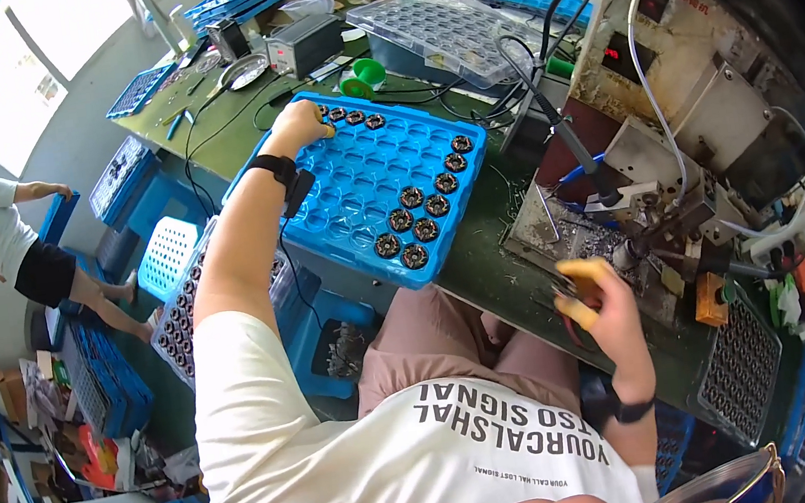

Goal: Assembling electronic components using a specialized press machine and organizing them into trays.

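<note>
My left hand [300, 126], with yellow finger covers, reaches to the far left corner of a blue plastic tray [332, 170]. Its fingers are closed at the end of a row of small round dark parts [356, 116]; what they hold, if anything, is hidden. More of these parts fill pockets along the tray's right side and near right corner. In front of the machine, my right hand [601, 299] pinches a small dark metal part [563, 284] between yellow-covered thumb and fingers. That part is partly covered by the fingers.
A machine [668, 118] with a metal fixture [638, 248] and scattered metal shavings stands at the right. Behind the tray are a clear-lidded box [441, 36], a green spool [362, 79] and cables. A filled dark tray [739, 371] lies far right. Another person [13, 229] stands at left.
</note>
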The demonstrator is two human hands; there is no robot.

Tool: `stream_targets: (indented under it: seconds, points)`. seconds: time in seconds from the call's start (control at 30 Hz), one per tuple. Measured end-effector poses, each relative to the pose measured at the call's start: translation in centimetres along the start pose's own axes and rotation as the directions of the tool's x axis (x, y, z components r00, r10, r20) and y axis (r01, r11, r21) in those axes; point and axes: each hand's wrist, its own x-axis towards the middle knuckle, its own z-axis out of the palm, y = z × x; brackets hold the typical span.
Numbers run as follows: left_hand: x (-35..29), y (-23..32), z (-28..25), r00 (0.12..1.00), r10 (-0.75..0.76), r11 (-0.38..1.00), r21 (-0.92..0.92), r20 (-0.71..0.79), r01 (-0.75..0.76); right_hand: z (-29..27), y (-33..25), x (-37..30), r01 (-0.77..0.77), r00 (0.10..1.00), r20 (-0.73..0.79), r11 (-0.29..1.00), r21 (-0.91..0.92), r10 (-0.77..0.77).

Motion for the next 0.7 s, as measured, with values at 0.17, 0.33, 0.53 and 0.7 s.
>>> stream_targets:
  seconds: [0.17, 0.33, 0.53, 0.7]
  points:
    - [-3.0, 2.0, -2.4, 0.983, 0.048, 0.981, -0.179, -0.179, -0.080, 7.1, -1.3, 9.2, 0.085, 0.984, 0.139, 0.978, 0.191, -0.112]
    - [-12.9, 7.0, -5.7, 0.977, -0.002, 0.685, -0.712, -0.215, -0.155, 13.2, -0.1, 17.5, 0.308, 0.937, -0.058, 0.895, -0.322, -0.344]
    - [-20.6, 6.0, -3.5, 0.966, -0.063, 0.349, -0.912, -0.252, -0.216, 14.4, 0.2, 20.1, 0.174, 0.985, 0.078, 0.824, -0.539, -0.157]
    - [-21.3, 7.7, -1.3, 0.969, -0.055, 0.353, -0.912, -0.241, -0.207, 10.9, -1.5, 17.1, 0.238, 0.967, 0.004, 0.900, -0.365, -0.254]
